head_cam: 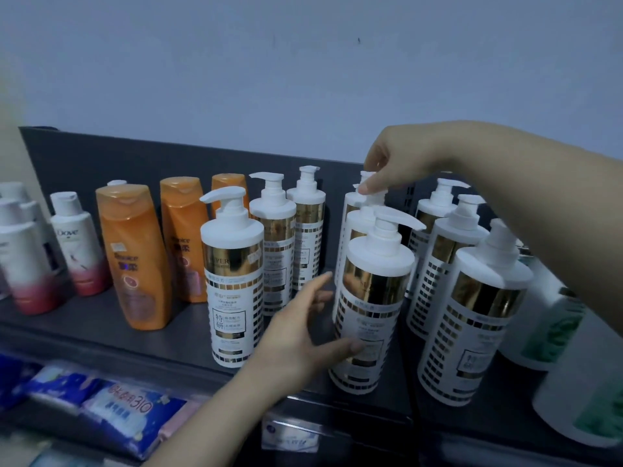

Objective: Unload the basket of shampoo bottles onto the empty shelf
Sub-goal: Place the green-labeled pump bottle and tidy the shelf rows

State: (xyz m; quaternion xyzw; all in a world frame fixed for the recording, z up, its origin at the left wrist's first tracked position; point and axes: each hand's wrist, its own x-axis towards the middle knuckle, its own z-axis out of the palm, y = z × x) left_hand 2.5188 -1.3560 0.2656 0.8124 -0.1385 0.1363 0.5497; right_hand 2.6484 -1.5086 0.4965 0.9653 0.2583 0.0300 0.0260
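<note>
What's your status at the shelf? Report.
Left hand touches front pump bottle. Right hand pinches rear bottle by its pump. Neighbouring bottles crowd both sides.

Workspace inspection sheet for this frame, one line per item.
Surface: dark shelf, bottles standing upright on it.
Job's things: white-and-gold pump bottles in three rows running front to back; basket not in view.
Clutter: orange bottles and Dove bottles at left; green-label bottles at right; blue packets on the level below.
Grips: left hand has its thumb on the front pump bottle, fingers straight; right hand pinches the pump of the rear pump bottle.
Cables: nothing seen.
Surroundings: plain wall behind.
</note>
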